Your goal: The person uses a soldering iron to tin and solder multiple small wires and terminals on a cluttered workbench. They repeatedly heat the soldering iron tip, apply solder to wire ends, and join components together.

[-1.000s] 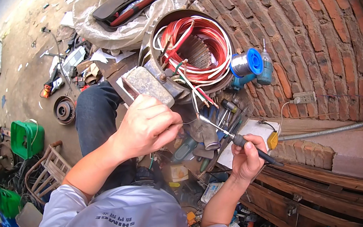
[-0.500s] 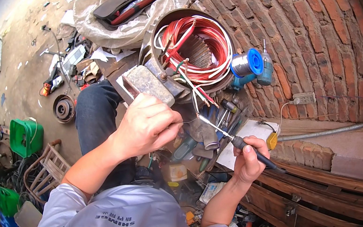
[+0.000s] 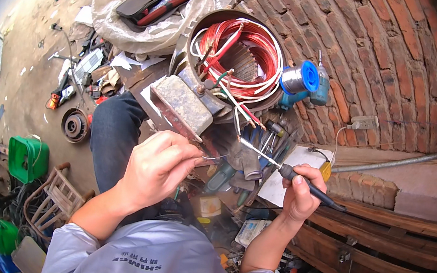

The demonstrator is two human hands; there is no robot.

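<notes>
My left hand [image 3: 159,170] pinches a thin strand of solder wire [image 3: 214,158], whose free end stands a little apart from the iron's tip. In my right hand [image 3: 302,201] is a soldering iron [image 3: 310,186] with a black handle. Its tip is at the end of a white lead [image 3: 237,123], touching or very near it. That lead comes out of an open motor housing [image 3: 195,30] wound round inside with red and white wire [image 3: 268,58]. Other leads with bare copper ends hang beside it. A dusty metal box [image 3: 182,105] is fixed to the housing's near side.
A blue-ended solder spool [image 3: 295,80] and a teal power drill [image 3: 321,87] sit right of the housing. Hand tools [image 3: 269,139] lie beneath the leads. A glasses-case-like pouch [image 3: 155,1] rests on a white sack [image 3: 106,16]. A wooden chest [image 3: 378,247] stands by the brick wall.
My left hand has drawn back slightly, down and to the left, so the solder's end shows away from the tip. The soldering iron stays nearly still at the lead.
</notes>
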